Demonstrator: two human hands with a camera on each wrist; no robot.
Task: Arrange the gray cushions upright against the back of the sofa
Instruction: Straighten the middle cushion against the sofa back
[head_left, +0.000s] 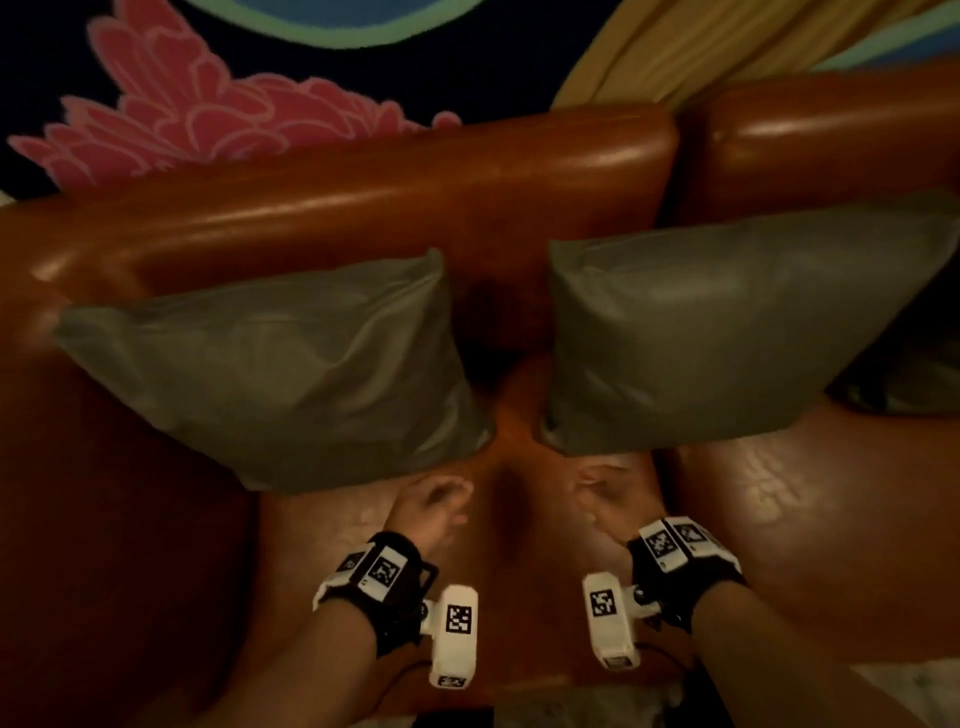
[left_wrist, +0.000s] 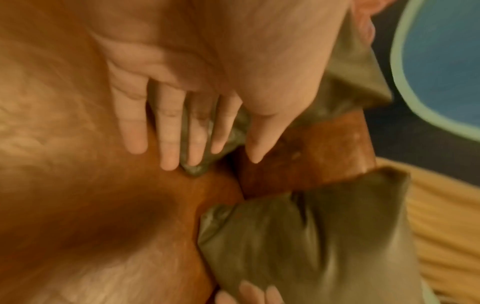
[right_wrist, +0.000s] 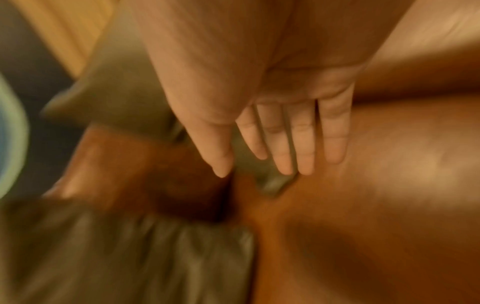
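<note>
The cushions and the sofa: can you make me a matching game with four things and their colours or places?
Things:
1. left cushion
2. sofa
3. left hand
4. flower shape behind the sofa

Matches:
A. pink
B. shiny orange-brown
C. open, just below a cushion's near corner
D. gray, leaning on the sofa back beside another gray cushion

Pairs: 1-D, 2-B, 3-C, 4-A
</note>
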